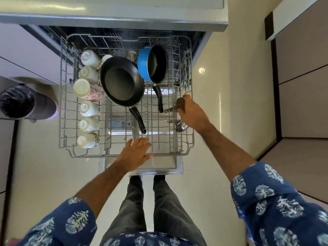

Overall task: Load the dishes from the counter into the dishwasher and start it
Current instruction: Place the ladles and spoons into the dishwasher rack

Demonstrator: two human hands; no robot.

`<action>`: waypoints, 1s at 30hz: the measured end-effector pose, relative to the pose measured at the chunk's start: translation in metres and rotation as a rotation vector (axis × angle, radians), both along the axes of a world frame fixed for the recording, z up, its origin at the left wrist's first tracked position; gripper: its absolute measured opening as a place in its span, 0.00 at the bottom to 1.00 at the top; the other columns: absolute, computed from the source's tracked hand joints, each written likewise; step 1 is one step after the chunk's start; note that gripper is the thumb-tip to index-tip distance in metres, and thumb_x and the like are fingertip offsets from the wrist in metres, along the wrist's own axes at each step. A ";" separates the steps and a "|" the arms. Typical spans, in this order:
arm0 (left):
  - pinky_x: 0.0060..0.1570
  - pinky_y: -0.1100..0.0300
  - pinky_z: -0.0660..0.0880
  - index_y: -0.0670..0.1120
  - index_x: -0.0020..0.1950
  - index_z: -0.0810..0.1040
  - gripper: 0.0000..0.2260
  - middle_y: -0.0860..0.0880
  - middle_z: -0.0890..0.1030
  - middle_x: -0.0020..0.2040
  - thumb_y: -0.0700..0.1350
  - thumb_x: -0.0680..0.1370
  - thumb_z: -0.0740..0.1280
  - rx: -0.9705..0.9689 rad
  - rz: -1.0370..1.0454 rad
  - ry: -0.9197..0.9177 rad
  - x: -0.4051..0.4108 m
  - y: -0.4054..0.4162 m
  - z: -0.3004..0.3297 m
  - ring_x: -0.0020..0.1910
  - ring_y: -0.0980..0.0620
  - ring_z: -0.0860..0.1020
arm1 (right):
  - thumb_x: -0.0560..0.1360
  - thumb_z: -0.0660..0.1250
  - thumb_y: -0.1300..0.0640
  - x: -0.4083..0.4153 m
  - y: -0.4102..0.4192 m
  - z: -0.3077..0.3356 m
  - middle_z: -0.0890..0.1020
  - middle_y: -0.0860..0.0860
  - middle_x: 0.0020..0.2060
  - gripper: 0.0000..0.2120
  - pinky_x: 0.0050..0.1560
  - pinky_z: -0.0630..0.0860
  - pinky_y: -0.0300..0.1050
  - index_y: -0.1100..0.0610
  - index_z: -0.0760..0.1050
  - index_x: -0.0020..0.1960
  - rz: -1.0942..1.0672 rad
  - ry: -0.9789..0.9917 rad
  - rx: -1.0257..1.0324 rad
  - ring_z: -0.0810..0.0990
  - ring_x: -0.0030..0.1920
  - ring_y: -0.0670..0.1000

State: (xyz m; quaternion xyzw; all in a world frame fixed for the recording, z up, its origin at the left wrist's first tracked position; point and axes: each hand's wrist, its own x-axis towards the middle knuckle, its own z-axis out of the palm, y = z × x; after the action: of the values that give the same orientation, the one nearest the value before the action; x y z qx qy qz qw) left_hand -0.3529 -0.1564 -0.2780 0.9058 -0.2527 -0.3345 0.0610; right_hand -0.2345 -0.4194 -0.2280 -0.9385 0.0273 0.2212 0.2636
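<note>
The loading step is under way: the pulled-out grey wire dishwasher rack (189, 96) is taking the last pieces, judging by how full it is. Beyond the left hand, the large black non-stick frying pan (122, 81) is leaning on its edge, handle pointing back toward the person; just beside it, ahead of the right hand, the blue-sided saucepan with a black inside (152, 63) is standing tilted. Off to the left hand's far side, a row of white ceramic mugs (88, 109) is lying on its side, one with red flowers.

The right hand (192, 112) is curling round a dark wooden-handled metal utensil (174, 108), lowering it at the rack's right side; a shiny steel ladle (182, 126) is lying just below that hand. The left hand (137, 153) is resting flat, fingers spread, on the rack's front rim.

Next, I judge, the utensil needs laying flat so nothing is sticking through the wires, then the rack pushing in.

Small marks on the mug bases are too blurred to read.
</note>
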 end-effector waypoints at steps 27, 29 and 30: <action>0.71 0.35 0.63 0.47 0.78 0.64 0.29 0.44 0.66 0.78 0.61 0.81 0.48 0.203 0.697 -0.616 -0.160 0.420 0.239 0.77 0.42 0.65 | 0.78 0.63 0.42 -0.126 0.460 0.203 0.57 0.55 0.79 0.36 0.74 0.61 0.58 0.53 0.52 0.80 0.838 -0.541 -0.160 0.61 0.76 0.59; 0.71 0.35 0.62 0.47 0.78 0.65 0.26 0.45 0.66 0.78 0.58 0.82 0.57 0.194 0.723 -0.677 -0.165 0.462 0.259 0.77 0.42 0.64 | 0.78 0.64 0.43 -0.129 0.497 0.223 0.57 0.55 0.79 0.36 0.74 0.61 0.57 0.53 0.53 0.80 0.848 -0.582 -0.146 0.60 0.77 0.59; 0.70 0.34 0.65 0.47 0.77 0.67 0.26 0.45 0.68 0.77 0.56 0.81 0.61 0.188 0.738 -0.716 -0.163 0.480 0.270 0.76 0.42 0.66 | 0.78 0.63 0.44 -0.128 0.513 0.234 0.57 0.55 0.79 0.36 0.75 0.60 0.57 0.53 0.52 0.80 0.849 -0.590 -0.131 0.59 0.77 0.58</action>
State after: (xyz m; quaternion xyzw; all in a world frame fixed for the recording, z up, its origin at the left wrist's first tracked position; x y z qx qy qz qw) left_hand -0.5157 0.3239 -0.0078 0.9938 0.1093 0.0188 0.0028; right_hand -0.3621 0.0939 0.0057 -0.9039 -0.4174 0.0326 0.0878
